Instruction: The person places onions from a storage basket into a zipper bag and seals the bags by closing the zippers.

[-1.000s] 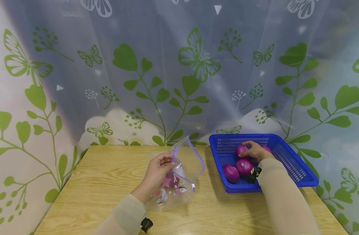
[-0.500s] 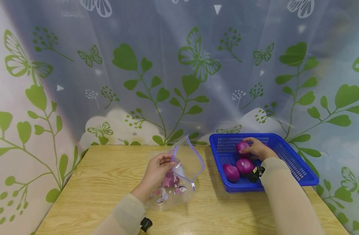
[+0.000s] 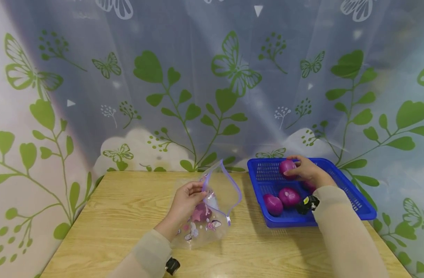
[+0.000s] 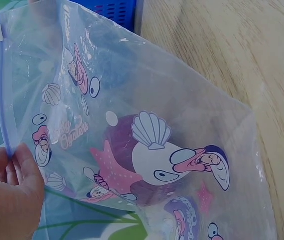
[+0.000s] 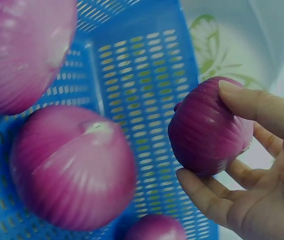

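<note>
In the head view my left hand (image 3: 187,200) pinches the purple zip edge of a clear printed slider bag (image 3: 212,231), whose mouth gapes toward the right. Through the film in the left wrist view a purple onion (image 4: 126,135) shows behind the starfish and shell prints. My right hand (image 3: 310,172) grips a red onion (image 3: 287,169) between thumb and fingers, raised near the back of the blue basket (image 3: 260,216). Below it lie more onions; one onion (image 5: 76,170) sits close by in the right wrist view, apart from the held one.
Another onion (image 3: 272,204) lies at the basket's front left corner. The basket stands on the right of the wooden table (image 3: 128,216). Behind the table hangs a curtain (image 3: 184,116) printed with leaves and butterflies.
My right hand has lifted the held onion upward from the other onions in the basket. The left hand and the bag stay where they were.
</note>
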A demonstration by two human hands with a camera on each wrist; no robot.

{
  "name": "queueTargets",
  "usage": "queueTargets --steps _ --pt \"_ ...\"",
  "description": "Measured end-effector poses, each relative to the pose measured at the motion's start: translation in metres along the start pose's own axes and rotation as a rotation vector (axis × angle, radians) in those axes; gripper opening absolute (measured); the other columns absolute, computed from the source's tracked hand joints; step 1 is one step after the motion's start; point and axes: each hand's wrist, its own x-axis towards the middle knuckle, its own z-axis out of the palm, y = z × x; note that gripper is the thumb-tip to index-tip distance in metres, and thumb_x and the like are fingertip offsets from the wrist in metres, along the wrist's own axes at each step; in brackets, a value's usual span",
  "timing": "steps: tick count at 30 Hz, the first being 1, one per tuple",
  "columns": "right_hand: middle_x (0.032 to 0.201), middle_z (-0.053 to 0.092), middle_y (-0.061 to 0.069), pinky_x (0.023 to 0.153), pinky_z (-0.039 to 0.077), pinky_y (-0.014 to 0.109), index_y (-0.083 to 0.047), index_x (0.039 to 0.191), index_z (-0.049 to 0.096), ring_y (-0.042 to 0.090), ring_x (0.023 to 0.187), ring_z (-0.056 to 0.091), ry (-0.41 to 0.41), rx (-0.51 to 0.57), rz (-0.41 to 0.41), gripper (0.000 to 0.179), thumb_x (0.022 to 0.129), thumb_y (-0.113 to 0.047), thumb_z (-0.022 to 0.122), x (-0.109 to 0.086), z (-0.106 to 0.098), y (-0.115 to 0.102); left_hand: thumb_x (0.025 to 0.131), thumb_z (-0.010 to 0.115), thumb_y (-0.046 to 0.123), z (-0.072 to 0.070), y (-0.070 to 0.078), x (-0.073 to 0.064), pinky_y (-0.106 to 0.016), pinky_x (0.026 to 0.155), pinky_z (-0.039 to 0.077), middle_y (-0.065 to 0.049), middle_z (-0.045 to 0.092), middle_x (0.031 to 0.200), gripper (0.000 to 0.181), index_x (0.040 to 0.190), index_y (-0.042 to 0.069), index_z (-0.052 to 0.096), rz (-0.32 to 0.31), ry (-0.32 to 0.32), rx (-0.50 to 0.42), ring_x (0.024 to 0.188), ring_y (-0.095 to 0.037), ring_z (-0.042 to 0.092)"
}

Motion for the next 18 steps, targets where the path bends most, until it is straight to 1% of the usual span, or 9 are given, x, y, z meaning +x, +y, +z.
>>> queueTargets --steps 2,4,7,9,12,18 --pt "0.142 0.028 0.040 0.083 0.059 0.037 0.008 0.148 0.025 0.030 0.105 0.057 0.007 -0.013 -0.034 0.077 0.088 0.003 0.072 -0.001 0.000 -0.006 0.093 0.066 -0.004 -0.001 0.001 -0.001 -0.025 0.080 0.058 -0.015 0.065 0.107 0.028 0.120 -0.007 0.061 0.001 0.000 0.002 0.092 -0.017 0.065" --pt "0.144 0.027 0.039 0.081 0.059 0.032 0.008 0.147 0.025 0.027 0.103 0.058 0.006 -0.018 -0.066 0.077 0.087 0.004 0.073 -0.004 0.001 -0.012 0.093 0.066 -0.004 -0.001 0.002 -0.001 -0.025 0.081 0.058 -0.016 0.065 0.108 0.028 0.121 -0.007 0.061 -0.003 0.000 0.002 0.092 -0.017 0.065" --pt "0.148 0.025 0.038 0.081 0.058 0.030 0.006 0.148 0.027 0.030 0.107 0.057 0.006 -0.039 -0.092 0.077 0.088 0.001 0.074 -0.010 0.002 -0.023 0.093 0.066 -0.003 -0.001 0.003 -0.001 -0.026 0.082 0.058 -0.015 0.065 0.108 0.029 0.121 -0.005 0.061 -0.012 -0.002 0.004 0.093 -0.016 0.065" --pt "0.149 0.024 0.037 0.084 0.058 0.031 0.005 0.149 0.027 0.035 0.113 0.055 0.007 -0.057 -0.106 0.077 0.088 -0.001 0.075 -0.013 0.003 -0.031 0.093 0.066 -0.003 -0.001 0.004 -0.002 -0.027 0.083 0.058 -0.016 0.065 0.108 0.029 0.121 -0.006 0.061 -0.007 -0.004 0.007 0.093 -0.016 0.065" --pt "0.149 0.026 0.036 0.088 0.056 0.035 0.002 0.150 0.029 0.042 0.119 0.051 0.021 -0.110 -0.125 0.079 0.088 -0.006 0.077 -0.017 0.005 -0.042 0.092 0.066 -0.003 -0.001 0.003 -0.002 -0.029 0.083 0.058 -0.016 0.065 0.108 0.028 0.120 -0.006 0.061 -0.002 -0.007 0.004 0.092 -0.016 0.065" --pt "0.148 0.031 0.036 0.092 0.051 0.043 -0.001 0.151 0.030 0.050 0.122 0.051 0.037 -0.181 -0.180 0.079 0.088 -0.010 0.078 -0.025 0.011 -0.054 0.093 0.065 -0.004 -0.001 0.003 -0.002 -0.030 0.084 0.058 -0.017 0.065 0.108 0.027 0.120 -0.007 0.061 0.000 -0.009 0.008 0.092 -0.016 0.065"
